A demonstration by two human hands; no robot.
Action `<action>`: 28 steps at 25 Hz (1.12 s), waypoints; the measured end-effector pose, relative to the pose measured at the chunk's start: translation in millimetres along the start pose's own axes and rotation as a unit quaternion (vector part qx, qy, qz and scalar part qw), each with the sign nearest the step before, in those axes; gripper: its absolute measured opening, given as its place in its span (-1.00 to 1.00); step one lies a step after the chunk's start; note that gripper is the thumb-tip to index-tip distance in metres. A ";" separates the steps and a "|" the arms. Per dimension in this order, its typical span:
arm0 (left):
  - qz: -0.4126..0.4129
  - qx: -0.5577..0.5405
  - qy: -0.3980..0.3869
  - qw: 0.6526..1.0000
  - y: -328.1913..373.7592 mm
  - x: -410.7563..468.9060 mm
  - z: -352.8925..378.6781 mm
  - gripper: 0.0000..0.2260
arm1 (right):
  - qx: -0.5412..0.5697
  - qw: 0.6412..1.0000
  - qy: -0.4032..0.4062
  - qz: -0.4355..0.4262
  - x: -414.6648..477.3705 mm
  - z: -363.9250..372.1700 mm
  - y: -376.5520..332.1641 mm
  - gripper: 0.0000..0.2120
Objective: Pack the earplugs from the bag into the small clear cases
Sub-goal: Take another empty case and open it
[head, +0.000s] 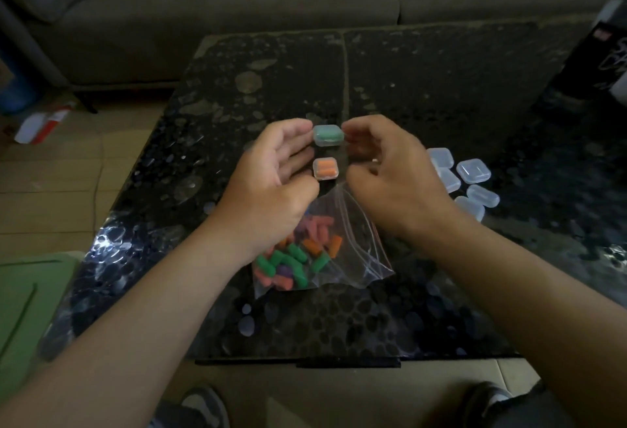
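A small clear case with green earplugs point(327, 135) sits between the fingertips of my left hand point(271, 183) and my right hand point(386, 169); both touch its sides. Just below it, a closed case with orange earplugs point(325, 168) lies on the dark table point(424, 81). The clear zip bag point(346, 251) lies nearer me, under my wrists, with several green, orange, pink and purple earplugs point(291, 258) inside. Several empty clear cases point(473, 171) lie to the right of my right hand.
A grey sofa point(237, 3) stands behind the table. A dark box point(604, 54) sits at the table's far right. A green board point(30, 298) lies left of the table, and a red and white packet point(44, 122) is on the floor.
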State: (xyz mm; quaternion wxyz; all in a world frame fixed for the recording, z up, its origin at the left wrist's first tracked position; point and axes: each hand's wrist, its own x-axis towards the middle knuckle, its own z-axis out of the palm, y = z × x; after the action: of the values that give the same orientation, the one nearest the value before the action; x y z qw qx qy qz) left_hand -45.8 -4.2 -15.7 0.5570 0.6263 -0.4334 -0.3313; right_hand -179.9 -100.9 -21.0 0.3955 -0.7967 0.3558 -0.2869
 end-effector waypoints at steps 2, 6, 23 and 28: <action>-0.017 0.040 -0.008 0.999 -7.3 6.7 2.8 -0.53 | 0.026 0.997 -0.059 0.051 2.8 4.3 5.1 -0.44; -0.031 0.134 -0.025 0.990 -24.4 14.2 5.8 -0.55 | 0.035 0.983 -0.131 0.120 3.7 8.5 9.2 -0.32; -0.074 0.222 -0.078 0.969 -27.5 14.0 3.0 -0.36 | 0.054 0.977 -0.163 0.128 3.7 11.2 11.6 -0.37; -0.072 0.228 -0.075 0.968 -24.2 12.6 2.4 -0.38 | 0.040 0.977 -0.161 0.134 5.6 10.9 9.7 -0.42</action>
State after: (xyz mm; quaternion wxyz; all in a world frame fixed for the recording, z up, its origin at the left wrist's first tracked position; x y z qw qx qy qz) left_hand -38.7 -16.6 -39.0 0.3395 0.7397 -0.4918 -0.3093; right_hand -171.9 -104.8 -33.8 0.5145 -0.7607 0.3793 -0.1131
